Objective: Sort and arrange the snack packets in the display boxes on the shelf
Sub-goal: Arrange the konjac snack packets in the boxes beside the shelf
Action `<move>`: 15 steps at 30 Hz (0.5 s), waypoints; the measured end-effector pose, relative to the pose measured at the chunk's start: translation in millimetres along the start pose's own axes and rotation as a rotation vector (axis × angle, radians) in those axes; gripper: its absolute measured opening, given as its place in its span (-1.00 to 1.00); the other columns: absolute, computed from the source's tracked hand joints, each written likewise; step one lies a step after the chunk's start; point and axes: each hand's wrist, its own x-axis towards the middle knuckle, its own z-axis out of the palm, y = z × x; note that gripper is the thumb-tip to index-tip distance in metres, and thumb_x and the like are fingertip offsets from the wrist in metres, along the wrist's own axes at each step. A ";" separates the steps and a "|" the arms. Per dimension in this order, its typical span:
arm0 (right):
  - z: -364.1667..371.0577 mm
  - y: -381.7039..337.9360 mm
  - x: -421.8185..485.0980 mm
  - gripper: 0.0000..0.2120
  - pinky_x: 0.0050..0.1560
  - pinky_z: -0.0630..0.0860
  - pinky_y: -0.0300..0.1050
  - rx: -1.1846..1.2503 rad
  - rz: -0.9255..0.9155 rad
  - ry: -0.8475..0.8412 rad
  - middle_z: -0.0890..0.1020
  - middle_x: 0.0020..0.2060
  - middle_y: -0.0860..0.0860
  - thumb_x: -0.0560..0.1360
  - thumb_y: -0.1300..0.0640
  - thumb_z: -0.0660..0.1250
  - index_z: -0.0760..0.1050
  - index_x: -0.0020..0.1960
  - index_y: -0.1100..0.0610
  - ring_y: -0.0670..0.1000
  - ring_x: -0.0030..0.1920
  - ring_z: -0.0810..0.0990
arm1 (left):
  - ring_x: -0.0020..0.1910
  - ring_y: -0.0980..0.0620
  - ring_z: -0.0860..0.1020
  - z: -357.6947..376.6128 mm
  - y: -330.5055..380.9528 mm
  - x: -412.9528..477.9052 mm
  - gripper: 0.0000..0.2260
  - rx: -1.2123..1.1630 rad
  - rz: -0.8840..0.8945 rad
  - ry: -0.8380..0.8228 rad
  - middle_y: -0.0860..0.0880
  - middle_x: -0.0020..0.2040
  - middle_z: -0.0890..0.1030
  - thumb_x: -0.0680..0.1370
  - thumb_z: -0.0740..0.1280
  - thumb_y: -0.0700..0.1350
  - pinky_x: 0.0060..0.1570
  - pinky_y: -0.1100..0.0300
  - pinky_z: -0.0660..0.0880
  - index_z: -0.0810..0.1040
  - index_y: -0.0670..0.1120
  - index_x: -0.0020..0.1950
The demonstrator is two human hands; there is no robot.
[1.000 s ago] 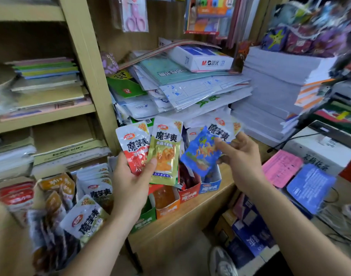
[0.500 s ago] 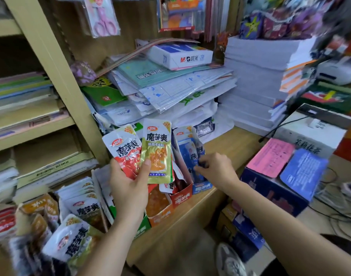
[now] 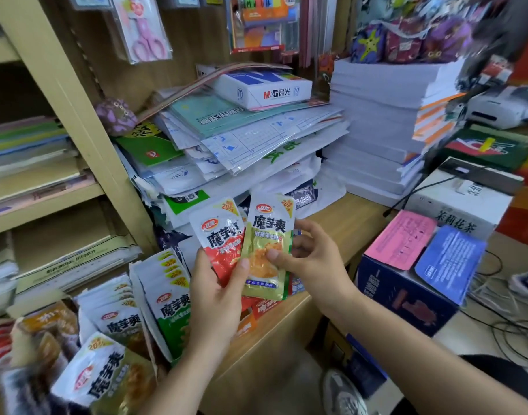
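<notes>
Right hand (image 3: 310, 259) (blue packet now deposited) has returned; its fingers pinch the green packet (image 3: 268, 244). Left hand (image 3: 217, 295) grips the red packet (image 3: 223, 244). Next: sort green.

Stationery shop: packaged scissors (image 3: 145, 34), paper reams (image 3: 376, 115), boxed snack packets (image 3: 163, 301).

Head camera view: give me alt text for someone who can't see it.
The left hand grips a red packet and the right hand pinches a green packet beside it, above a wooden shelf. More packets stand in display boxes below and left; stacked paper sits behind.
</notes>
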 end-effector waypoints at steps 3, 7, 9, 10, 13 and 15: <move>-1.3 -3.0 -2.1 -0.54 0.01 0.67 0.17 0.127 0.058 -0.080 0.72 -0.01 0.15 0.42 0.20 0.53 0.49 0.27 0.17 0.21 0.01 0.71 | 0.08 -0.02 0.68 -1.9 3.3 2.2 -0.69 -0.081 -0.088 -0.049 0.00 0.10 0.70 0.55 0.42 -0.13 0.06 -0.12 0.62 0.53 0.00 0.27; 5.7 -6.2 -2.5 -0.71 0.10 0.63 0.16 0.241 0.139 -0.213 0.70 0.04 0.23 0.56 0.31 0.36 0.46 0.27 0.27 0.23 0.07 0.70 | 0.02 -0.09 0.71 -8.7 10.9 3.7 -0.79 -0.253 -0.251 -0.059 -0.04 0.05 0.72 0.56 0.38 -0.07 0.00 -0.06 0.61 0.60 -0.02 0.19; 9.1 -9.0 -0.8 -0.72 0.16 0.61 0.15 0.275 0.195 -0.295 0.68 0.07 0.27 0.57 0.33 0.33 0.47 0.27 0.30 0.22 0.10 0.68 | 0.00 -0.10 0.71 -18.5 11.0 5.3 -0.83 -0.203 -0.248 -0.051 -0.04 0.02 0.73 0.56 0.38 -0.13 -0.02 -0.06 0.61 0.61 -0.03 0.14; 11.2 -9.8 -0.2 -0.72 0.16 0.61 0.15 0.283 0.215 -0.336 0.68 0.09 0.27 0.56 0.33 0.32 0.48 0.27 0.32 0.21 0.09 0.68 | 0.00 -0.10 0.71 -24.3 11.1 5.7 -0.83 -0.173 -0.242 -0.052 -0.04 0.01 0.73 0.54 0.39 -0.16 -0.01 -0.08 0.61 0.61 -0.03 0.13; 20.3 -11.5 -1.4 -0.77 0.06 0.65 0.06 0.275 0.227 -0.358 0.69 0.05 0.21 0.55 0.33 0.33 0.55 0.20 0.34 0.15 0.02 0.69 | 0.02 -0.09 0.70 -40.6 12.4 2.8 -0.82 -0.110 -0.202 -0.050 -0.06 0.01 0.73 0.53 0.42 -0.24 0.09 -0.19 0.59 0.63 -0.07 0.10; 28.4 -11.5 -1.4 -0.84 -0.08 0.66 -0.05 0.258 0.213 -0.256 0.72 -0.04 0.17 0.54 0.35 0.35 0.60 0.11 0.29 0.11 -0.06 0.70 | 0.01 -0.05 0.70 -53.6 12.3 0.9 -0.83 -0.054 -0.139 0.010 -0.04 -0.01 0.73 0.52 0.44 -0.27 0.09 -0.17 0.59 0.63 -0.08 0.07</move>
